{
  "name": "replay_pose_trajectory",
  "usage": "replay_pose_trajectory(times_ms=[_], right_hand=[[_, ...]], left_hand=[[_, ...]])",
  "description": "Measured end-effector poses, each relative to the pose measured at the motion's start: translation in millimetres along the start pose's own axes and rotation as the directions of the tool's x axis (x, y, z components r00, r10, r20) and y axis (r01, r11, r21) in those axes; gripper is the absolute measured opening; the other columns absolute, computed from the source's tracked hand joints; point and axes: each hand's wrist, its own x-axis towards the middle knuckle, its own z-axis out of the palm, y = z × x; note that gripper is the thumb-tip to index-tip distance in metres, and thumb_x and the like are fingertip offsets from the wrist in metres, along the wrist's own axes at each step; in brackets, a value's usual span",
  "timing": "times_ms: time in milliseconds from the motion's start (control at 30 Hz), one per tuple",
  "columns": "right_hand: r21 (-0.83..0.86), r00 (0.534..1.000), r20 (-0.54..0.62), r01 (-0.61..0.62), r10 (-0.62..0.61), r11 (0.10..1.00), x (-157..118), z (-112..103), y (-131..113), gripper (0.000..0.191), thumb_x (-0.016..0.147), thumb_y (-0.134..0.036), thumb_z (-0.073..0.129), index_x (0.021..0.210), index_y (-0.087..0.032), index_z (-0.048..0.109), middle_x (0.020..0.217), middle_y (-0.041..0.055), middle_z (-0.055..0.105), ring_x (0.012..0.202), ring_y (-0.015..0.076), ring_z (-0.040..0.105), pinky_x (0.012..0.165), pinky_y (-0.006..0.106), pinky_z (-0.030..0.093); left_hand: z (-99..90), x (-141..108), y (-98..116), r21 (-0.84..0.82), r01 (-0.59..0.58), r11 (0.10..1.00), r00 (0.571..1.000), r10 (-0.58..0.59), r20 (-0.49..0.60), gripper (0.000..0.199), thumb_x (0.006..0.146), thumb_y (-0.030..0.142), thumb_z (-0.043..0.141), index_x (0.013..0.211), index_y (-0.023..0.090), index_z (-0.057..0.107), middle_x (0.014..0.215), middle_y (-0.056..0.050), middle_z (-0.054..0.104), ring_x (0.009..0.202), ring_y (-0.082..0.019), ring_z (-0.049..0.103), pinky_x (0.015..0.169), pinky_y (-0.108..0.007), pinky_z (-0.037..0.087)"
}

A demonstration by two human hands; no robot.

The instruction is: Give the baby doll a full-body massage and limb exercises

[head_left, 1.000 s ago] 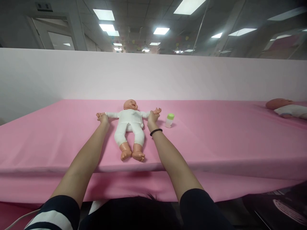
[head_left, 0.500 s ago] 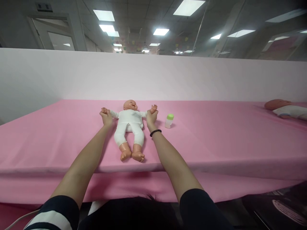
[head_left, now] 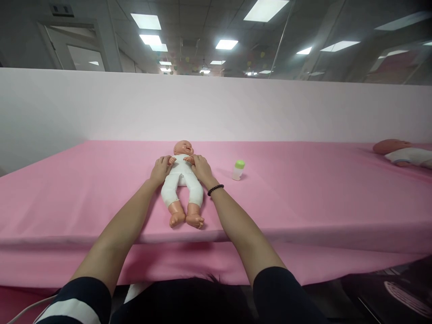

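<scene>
A baby doll (head_left: 182, 175) in a white suit lies on its back on the pink cloth, its head away from me and its bare feet toward me. Its forearms are folded in over the chest. My left hand (head_left: 161, 170) is wrapped round the doll's arm on the left side. On the other side my right hand (head_left: 202, 170), with a dark beaded bracelet at the wrist, is closed round the other arm. A small bottle (head_left: 238, 170) with a green cap stands to the right of my right hand.
The pink-covered table (head_left: 303, 193) runs across the view, with a white wall (head_left: 216, 108) behind it. Another doll (head_left: 408, 155) lies at the far right edge. Glass panels rise above the wall.
Both my hands have moved inward with the doll's arms, which were stretched out to the sides and are now folded over its chest. The bottle and the doll's body have stayed in place.
</scene>
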Motion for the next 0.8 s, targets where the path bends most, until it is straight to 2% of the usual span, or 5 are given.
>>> replay_pose_trajectory(times_ms=[300,467,600,733,800], right_hand=[[0.093,0.999,-0.044,-0.019,0.024,0.995,-2.0,0.8,2.2,0.041,0.089,-0.011,0.048,0.128,-0.018,0.057,0.122,0.0125,0.062,0.116,0.0274,0.054,0.103,0.043,0.046],[0.292,0.945,-0.19,-0.204,0.266,0.934,1.8,2.9,7.3,0.032,0.091,-0.022,0.053,0.122,-0.019,0.054,0.122,0.0111,0.063,0.109,0.025,0.059,0.095,0.039,0.05],[0.513,0.811,-0.253,-0.349,0.527,0.784,8.2,0.8,14.6,0.031,0.089,-0.03,0.056,0.118,-0.02,0.051,0.119,0.0103,0.066,0.105,0.024,0.063,0.092,0.037,0.051],[0.729,0.576,-0.251,-0.416,0.778,0.543,12.1,2.5,34.5,0.031,0.086,-0.032,0.054,0.114,-0.019,0.051,0.115,0.0117,0.066,0.099,0.0232,0.066,0.087,0.037,0.054],[0.78,0.517,-0.242,-0.399,0.821,0.482,11.3,5.8,48.2,0.033,0.085,-0.029,0.048,0.116,-0.018,0.051,0.113,0.0127,0.065,0.097,0.023,0.066,0.083,0.037,0.057]], left_hand=[[-4.2,-1.3,5.2,-0.07,0.051,0.996,0.997,-0.056,-0.061,0.034,0.096,0.033,0.052,0.128,0.021,0.053,0.126,-0.015,0.06,0.121,-0.032,0.055,0.108,-0.051,0.043],[-7.5,1.5,3.7,-0.321,0.228,0.919,0.924,-0.309,-0.227,0.032,0.099,0.035,0.05,0.125,0.019,0.045,0.124,-0.018,0.06,0.115,-0.03,0.061,0.101,-0.047,0.048],[-8.8,7.9,-8.5,-0.551,0.42,0.721,0.74,-0.624,-0.253,0.021,0.1,0.035,0.051,0.116,0.023,0.042,0.119,-0.014,0.059,0.111,-0.025,0.063,0.098,-0.041,0.051],[-11.3,14.7,-28.9,-0.733,0.564,0.38,0.456,-0.883,-0.107,0.024,0.097,0.033,0.056,0.115,0.025,0.041,0.116,-0.011,0.059,0.107,-0.024,0.065,0.093,-0.042,0.055],[-12.7,16.8,-38.3,-0.77,0.581,0.262,0.363,-0.931,-0.042,0.027,0.094,0.027,0.055,0.117,0.024,0.042,0.112,-0.012,0.058,0.101,-0.026,0.066,0.085,-0.043,0.058]])
